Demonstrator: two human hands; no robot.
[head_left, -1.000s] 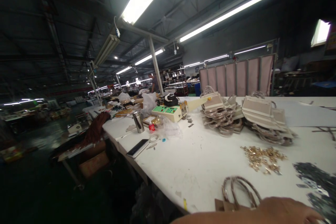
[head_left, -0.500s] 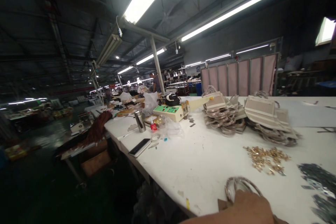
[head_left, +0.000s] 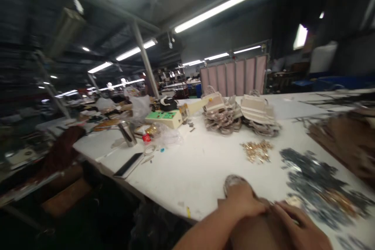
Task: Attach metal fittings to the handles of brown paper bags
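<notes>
Both my hands lie at the near edge of the white table (head_left: 190,172); the picture is blurred by motion. My left hand (head_left: 240,202) is curled over a brown bag piece (head_left: 254,231), right behind its looped handle (head_left: 231,180). My right hand (head_left: 297,220) rests on the same piece from the right, fingers pointing left. How firmly the right hand holds it is unclear. A pile of small gold fittings (head_left: 256,151) lies beyond the hands. A spread of small grey pieces (head_left: 313,179) sits just right of them.
Two stacks of beige bag panels with handles (head_left: 222,115) (head_left: 259,115) stand mid-table. Brown sheets (head_left: 348,140) lie at the right. To the left are a green control box (head_left: 164,117), a metal cup (head_left: 126,133), a tape ring (head_left: 149,149) and a black phone (head_left: 129,164). A pink partition (head_left: 234,78) stands behind.
The view has swung right and down. My left hand moved in over the handle loop, and my right hand has come into view on the brown piece.
</notes>
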